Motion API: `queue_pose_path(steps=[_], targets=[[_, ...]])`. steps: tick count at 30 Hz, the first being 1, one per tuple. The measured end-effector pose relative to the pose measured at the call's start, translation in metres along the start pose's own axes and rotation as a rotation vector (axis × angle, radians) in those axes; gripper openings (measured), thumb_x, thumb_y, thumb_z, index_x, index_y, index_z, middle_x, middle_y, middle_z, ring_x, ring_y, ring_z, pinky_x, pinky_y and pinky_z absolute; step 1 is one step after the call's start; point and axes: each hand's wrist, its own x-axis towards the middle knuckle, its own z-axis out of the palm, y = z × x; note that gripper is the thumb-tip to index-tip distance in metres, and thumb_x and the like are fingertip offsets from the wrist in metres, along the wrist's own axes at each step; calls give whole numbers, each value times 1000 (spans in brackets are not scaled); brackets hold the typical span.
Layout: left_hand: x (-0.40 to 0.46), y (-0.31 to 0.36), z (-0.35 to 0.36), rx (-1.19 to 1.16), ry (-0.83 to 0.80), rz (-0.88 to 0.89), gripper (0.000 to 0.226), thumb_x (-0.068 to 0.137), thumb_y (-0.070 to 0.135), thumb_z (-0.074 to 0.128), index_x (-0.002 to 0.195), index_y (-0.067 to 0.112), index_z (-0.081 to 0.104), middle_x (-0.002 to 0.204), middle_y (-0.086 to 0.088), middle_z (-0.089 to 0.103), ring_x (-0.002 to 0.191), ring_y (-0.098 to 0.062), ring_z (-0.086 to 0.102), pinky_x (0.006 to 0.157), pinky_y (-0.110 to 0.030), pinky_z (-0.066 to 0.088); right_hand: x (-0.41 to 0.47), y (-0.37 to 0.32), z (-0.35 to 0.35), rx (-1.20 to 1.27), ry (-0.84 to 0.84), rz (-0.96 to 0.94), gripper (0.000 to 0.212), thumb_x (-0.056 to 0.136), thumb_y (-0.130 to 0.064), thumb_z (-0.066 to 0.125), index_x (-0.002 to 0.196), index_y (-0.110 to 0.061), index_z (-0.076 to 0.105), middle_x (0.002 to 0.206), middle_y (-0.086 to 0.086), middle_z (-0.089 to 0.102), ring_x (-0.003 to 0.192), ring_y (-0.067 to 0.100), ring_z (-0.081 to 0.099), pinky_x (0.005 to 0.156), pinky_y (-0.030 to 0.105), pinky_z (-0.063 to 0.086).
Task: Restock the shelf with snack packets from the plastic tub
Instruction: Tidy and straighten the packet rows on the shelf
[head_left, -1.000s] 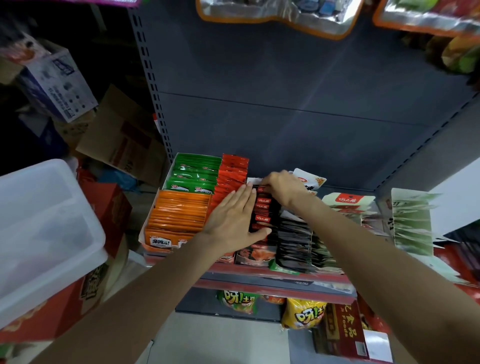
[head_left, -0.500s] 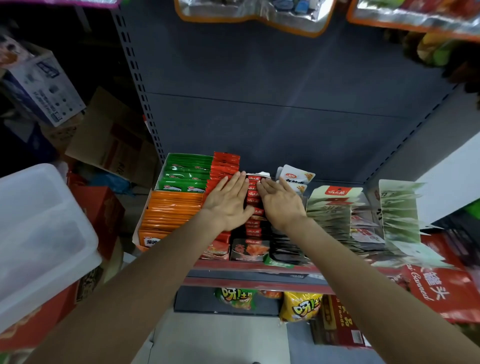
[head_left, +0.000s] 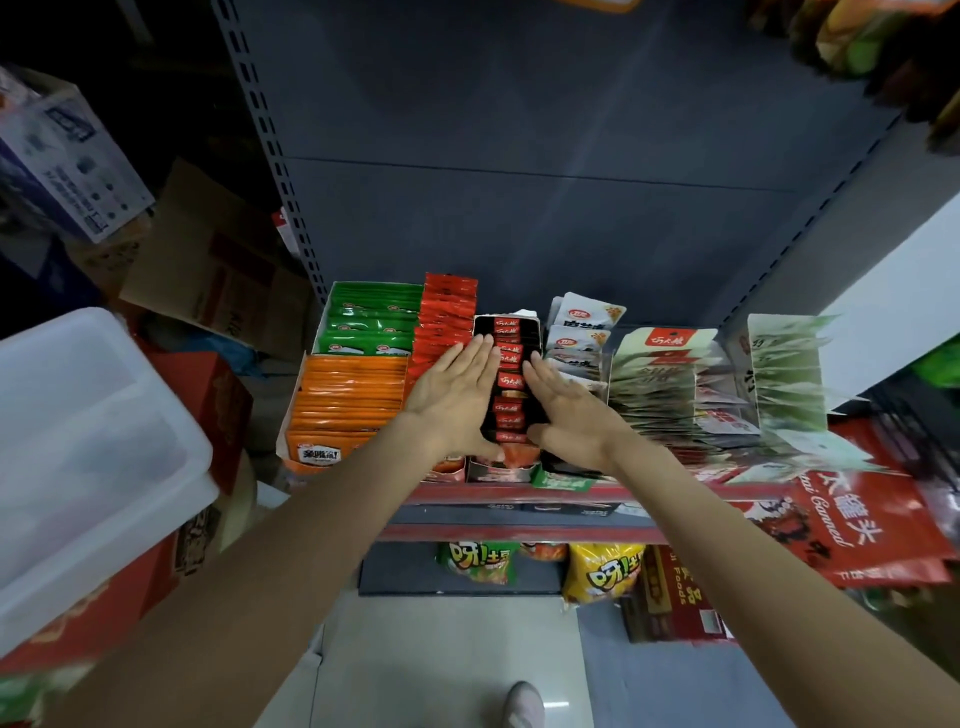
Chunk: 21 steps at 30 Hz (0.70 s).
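A row of black-and-red snack packets (head_left: 508, 358) stands upright in a display box on the red-edged shelf (head_left: 519, 493). My left hand (head_left: 451, 395) lies flat against the row's left side, fingers straight. Flat against the right side of the same row is my right hand (head_left: 566, 408), its fingers straight too. The packets are pressed between both palms. The translucent plastic tub (head_left: 88, 447) sits at the left on red cartons, its inside blurred.
Orange packets (head_left: 348, 400), green packets (head_left: 374, 322) and red packets (head_left: 447, 322) fill the shelf left of my hands. White packets (head_left: 582, 332) and pale green packets (head_left: 670, 395) stand to the right. Bagged snacks (head_left: 602, 571) hang below. Cardboard boxes (head_left: 208, 270) are stacked at the far left.
My right hand came back from the far end of the black-and-red row and flattened along its right side. My left hand slid to the row's left side. The view tilted down.
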Motion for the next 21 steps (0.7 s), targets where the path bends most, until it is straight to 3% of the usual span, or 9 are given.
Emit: queue_pose_path(steps=[4,8,10,12,16,21], targets=[[-3,4,-2,-42,26,-13,117,78,68,55,147,1,-10,156,-16,-15,145,-24,-14,115,-35,-11,1,-3,5,144,10,38,77,92,-31,47,152,-16,0,158,-2,-11,146,12,-5,120,32,8],[-24,6,11,-59,145,21,107,84,60,53,147,4,-12,157,-12,-13,145,-20,-14,116,-32,-12,-14,-1,15,209,423,91,56,92,-6,46,145,-9,32,149,9,34,135,26,36,107,33,35],[-31,7,15,-68,176,42,100,86,60,49,148,5,-8,158,-10,-10,146,-18,-11,116,-31,-12,-19,-1,20,233,498,118,54,89,4,43,141,-6,37,142,14,43,128,30,45,105,33,38],[-33,8,15,-58,187,52,94,88,59,45,149,5,-2,158,-10,-5,146,-18,-8,116,-32,-10,-19,-7,25,247,435,57,59,86,9,45,143,-4,34,146,15,40,129,31,45,106,33,37],[-34,10,14,-48,172,18,90,90,60,39,149,3,0,158,-12,-3,146,-20,-8,116,-34,-10,-9,-24,29,216,268,16,69,89,-5,54,148,-3,18,155,20,13,140,29,30,112,27,26],[-33,9,8,-148,200,17,98,87,62,44,149,6,-8,158,-9,-12,145,-17,-13,117,-32,-8,-11,-20,23,296,334,53,67,89,3,42,150,-4,14,158,14,11,146,18,10,112,17,10]])
